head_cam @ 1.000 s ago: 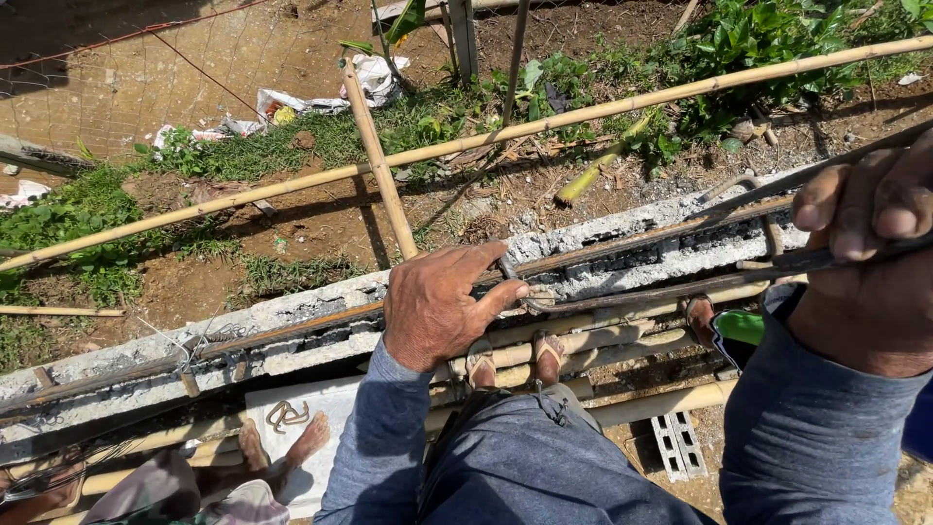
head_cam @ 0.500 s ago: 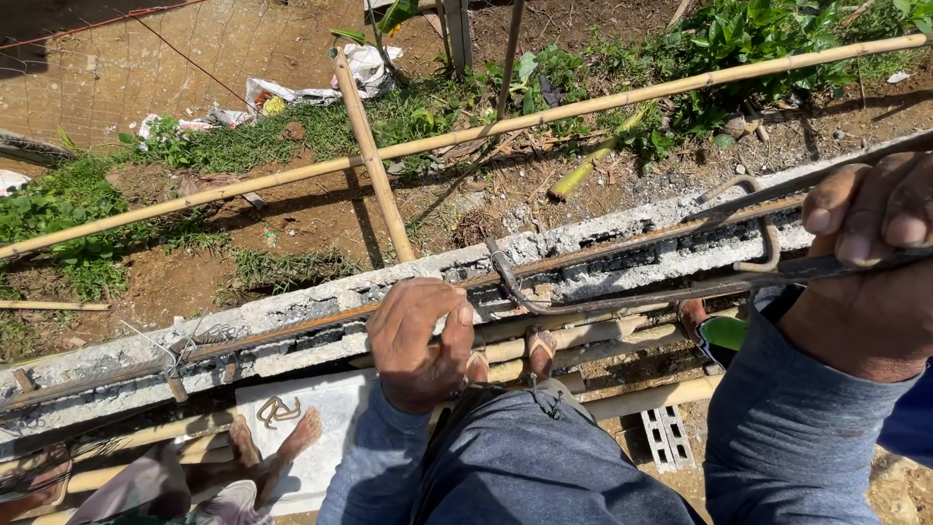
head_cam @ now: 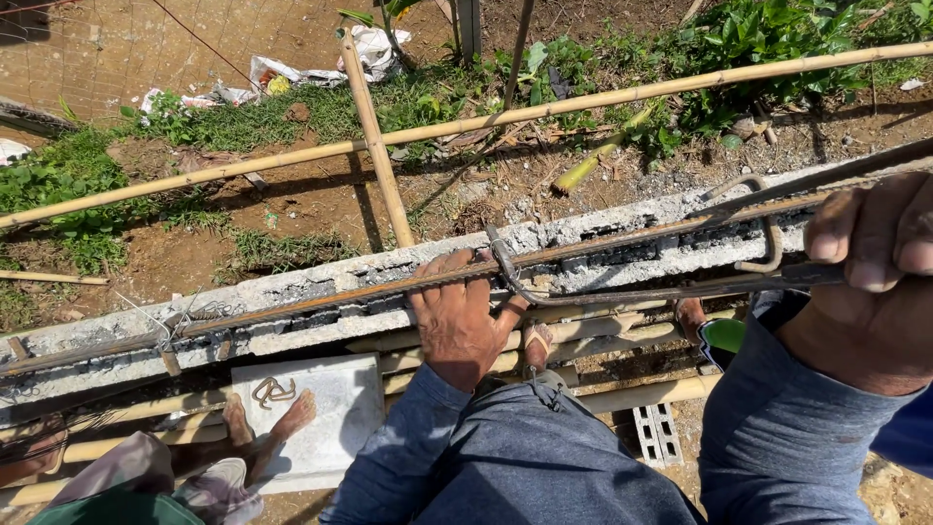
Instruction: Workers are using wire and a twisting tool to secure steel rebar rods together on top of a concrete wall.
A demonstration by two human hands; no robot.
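Along the top of a grey concrete-block wall (head_cam: 321, 292) run long rusty reinforcing bars (head_cam: 321, 299), and the person's left hand (head_cam: 457, 316) lies on them near the middle of the view — fingers curled over and wrapped around one bar, thumb pointing toward a bent steel stirrup (head_cam: 510, 272) that hooks round the bars just beside it. The right hand (head_cam: 870, 267), close to the camera at the right edge, is closed around the near end of another dark bar (head_cam: 680, 290) that reaches leftward to the stirrup; its fingers fold over the rod, though the grip's underside is hidden. A second stirrup (head_cam: 768, 228) loops around the bars further right, between the two hands. Both arms wear blue-grey sleeves (head_cam: 777, 418). Beyond the wall, bamboo poles (head_cam: 583, 97) cross bare earth and patches of green weeds — one upright pole (head_cam: 374, 136) meets the long horizontal one. Below the wall, on the near side, more bamboo lies lengthwise, a pale concrete slab (head_cam: 330, 408) carries a small twist of wire (head_cam: 272, 391), and another person's bare feet (head_cam: 267, 428) rest on its edge.
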